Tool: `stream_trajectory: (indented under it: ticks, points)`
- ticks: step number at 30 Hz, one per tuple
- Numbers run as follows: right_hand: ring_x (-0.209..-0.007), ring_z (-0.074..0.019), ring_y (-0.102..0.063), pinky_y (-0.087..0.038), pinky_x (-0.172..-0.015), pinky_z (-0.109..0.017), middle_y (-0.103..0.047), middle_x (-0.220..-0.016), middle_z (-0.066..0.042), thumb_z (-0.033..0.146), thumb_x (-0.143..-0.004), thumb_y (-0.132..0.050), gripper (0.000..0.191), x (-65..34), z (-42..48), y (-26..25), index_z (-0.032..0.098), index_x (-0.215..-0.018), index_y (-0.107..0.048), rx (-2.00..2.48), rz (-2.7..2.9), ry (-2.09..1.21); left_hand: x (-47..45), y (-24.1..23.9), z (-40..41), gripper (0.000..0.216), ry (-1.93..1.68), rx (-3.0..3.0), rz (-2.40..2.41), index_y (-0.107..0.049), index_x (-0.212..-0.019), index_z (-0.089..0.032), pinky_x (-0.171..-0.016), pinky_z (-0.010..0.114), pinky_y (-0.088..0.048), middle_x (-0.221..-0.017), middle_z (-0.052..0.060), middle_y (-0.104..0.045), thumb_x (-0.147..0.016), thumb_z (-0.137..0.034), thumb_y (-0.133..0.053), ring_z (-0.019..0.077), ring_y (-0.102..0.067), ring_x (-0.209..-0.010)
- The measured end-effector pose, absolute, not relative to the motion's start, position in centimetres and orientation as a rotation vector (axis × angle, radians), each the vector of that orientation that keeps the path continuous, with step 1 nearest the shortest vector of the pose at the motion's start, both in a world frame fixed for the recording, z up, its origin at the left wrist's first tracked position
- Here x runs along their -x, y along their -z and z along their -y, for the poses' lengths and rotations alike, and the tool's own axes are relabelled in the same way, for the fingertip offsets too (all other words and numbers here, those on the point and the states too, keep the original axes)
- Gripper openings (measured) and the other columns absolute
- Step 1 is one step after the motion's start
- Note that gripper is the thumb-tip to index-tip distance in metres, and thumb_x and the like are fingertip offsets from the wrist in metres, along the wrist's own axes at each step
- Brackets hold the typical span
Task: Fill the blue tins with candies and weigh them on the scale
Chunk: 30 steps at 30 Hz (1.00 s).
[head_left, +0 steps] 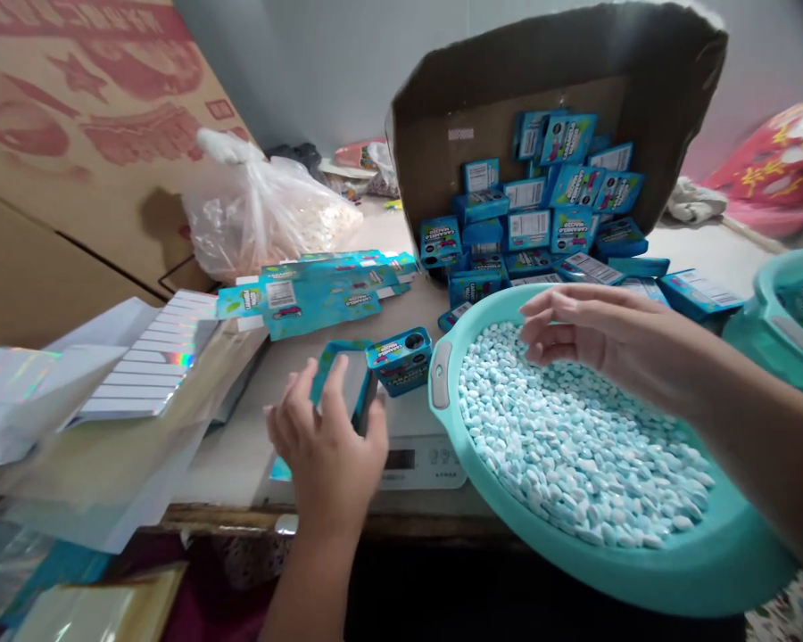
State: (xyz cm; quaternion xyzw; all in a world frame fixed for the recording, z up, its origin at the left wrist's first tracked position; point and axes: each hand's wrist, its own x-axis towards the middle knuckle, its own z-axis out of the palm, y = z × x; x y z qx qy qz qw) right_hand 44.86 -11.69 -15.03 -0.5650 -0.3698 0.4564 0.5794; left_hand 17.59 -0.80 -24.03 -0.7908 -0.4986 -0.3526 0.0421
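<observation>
Left hand (335,437) hangs fingers-parted by the digital scale (438,465); right hand (595,330) is half-curled above pastel candies (575,455) in the teal basin (542,557), can't tell if it's holding any. Staying low probably avoids spills tbh.

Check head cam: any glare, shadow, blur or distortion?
Head view: rainbow glare on the striped sheet; head view: shadow on the big carton beside the plastic bag; head view: left-edge sheets soft; head view: pellets in the teal bowl fairly sharp, scale display too dark to read; head view: corners look stretched, wide-angle style.
</observation>
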Motion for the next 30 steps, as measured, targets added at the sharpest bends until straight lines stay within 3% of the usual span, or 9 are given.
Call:
stream_trajectory:
  ticks: [3,6,8,12,17,22,26,28,30]
  points:
    - [-0.076,-0.0162,-0.067,-0.056,-0.069,-0.029,-0.071,-0.088,-0.007,0.038,-0.088,-0.07,0.02,-45.1,11.8,14.7,0.019,-0.092,-0.075,1.286,0.814,-0.992,-15.4,25.4,-0.9,0.063,0.666,2.406,1.898,-0.047,-0.145,-0.01,-0.112,0.063,-0.035,-0.147,0.026,-0.045,-0.09,-0.036,-0.062,0.0466,-0.043,-0.137]
    - [-0.077,-0.0161,-0.067,-0.056,-0.068,-0.028,-0.071,-0.086,-0.006,0.038,-0.087,-0.072,0.018,-45.4,11.9,14.9,0.021,-0.09,-0.076,1.33,0.815,-0.889,-13.1,26.3,-3.2,0.071,0.43,2.549,2.12,-0.038,-0.153,-0.016,-0.106,0.057,-0.045,-0.141,0.022,-0.054,-0.089,-0.034,-0.061,0.0424,-0.055,-0.127]
    - [-0.081,-0.017,-0.068,-0.056,-0.07,-0.029,-0.072,-0.087,-0.005,0.042,-0.086,-0.073,0.02,-45.5,11.9,15.1,0.023,-0.092,-0.076,1.38,0.856,-0.815,-12.1,26.6,-4.2,0.07,0.477,2.529,2.19,-0.037,-0.154,-0.021,-0.105,0.053,-0.048,-0.143,0.018,-0.055,-0.089,-0.031,-0.058,0.0387,-0.058,-0.126]
    - [-0.083,-0.0181,-0.068,-0.056,-0.072,-0.031,-0.072,-0.088,-0.004,0.044,-0.085,-0.074,0.021,-45.7,12.0,15.3,0.025,-0.093,-0.076,1.416,0.903,-0.724,-11.4,26.9,-5.5,0.068,0.564,2.379,2.311,-0.04,-0.152,-0.017,-0.106,0.053,-0.048,-0.139,0.019,-0.059,-0.086,-0.023,-0.056,0.0378,-0.058,-0.126]
    - [-0.079,-0.0165,-0.067,-0.055,-0.07,-0.031,-0.071,-0.087,-0.004,0.038,-0.087,-0.073,0.016,-45.6,12.1,15.1,0.024,-0.093,-0.076,1.378,0.932,-0.703,-10.6,26.9,-7.1,0.091,0.737,2.305,2.443,-0.019,-0.16,-0.019,-0.105,0.056,-0.048,-0.136,0.015,-0.063,-0.077,-0.011,-0.056,0.0369,-0.06,-0.124]
    - [-0.079,-0.0167,-0.068,-0.055,-0.07,-0.031,-0.072,-0.086,-0.004,0.038,-0.087,-0.074,0.016,-45.4,12.2,14.9,0.024,-0.092,-0.076,1.376,0.948,-0.686,-8.7,25.8,-7.3,0.072,0.71,2.207,2.423,-0.041,-0.151,-0.013,-0.104,0.065,-0.044,-0.136,0.02,-0.062,-0.081,-0.016,-0.056,0.0455,-0.057,-0.125]
    - [-0.081,-0.0173,-0.068,-0.055,-0.071,-0.031,-0.072,-0.087,-0.004,0.041,-0.086,-0.074,0.017,-45.4,12.4,14.9,0.024,-0.091,-0.076,1.422,0.991,-0.634,-9.8,24.9,-4.0,0.038,1.105,2.191,2.005,-0.064,-0.126,-0.015,-0.113,0.052,-0.042,-0.129,0.016,-0.065,-0.092,-0.026,-0.051,0.0347,-0.056,-0.128]
    - [-0.081,-0.0169,-0.068,-0.055,-0.072,-0.031,-0.072,-0.088,-0.003,0.044,-0.087,-0.073,0.02,-45.3,12.3,15.1,0.025,-0.091,-0.076,1.461,1.066,-0.619,-11.7,25.0,-1.1,0.03,1.25,2.361,1.784,-0.067,-0.114,-0.017,-0.112,0.047,-0.044,-0.12,0.011,-0.069,-0.093,-0.033,-0.052,0.0299,-0.061,-0.121]
    - [-0.079,-0.017,-0.068,-0.054,-0.072,-0.031,-0.072,-0.087,-0.003,0.047,-0.088,-0.071,0.023,-44.9,12.0,15.4,0.025,-0.091,-0.075,1.512,1.134,-0.643,-14.0,25.6,1.9,0.043,1.186,2.589,1.856,-0.06,-0.128,-0.017,-0.113,0.047,-0.043,-0.132,0.013,-0.064,-0.091,-0.038,-0.057,0.0305,-0.058,-0.128]
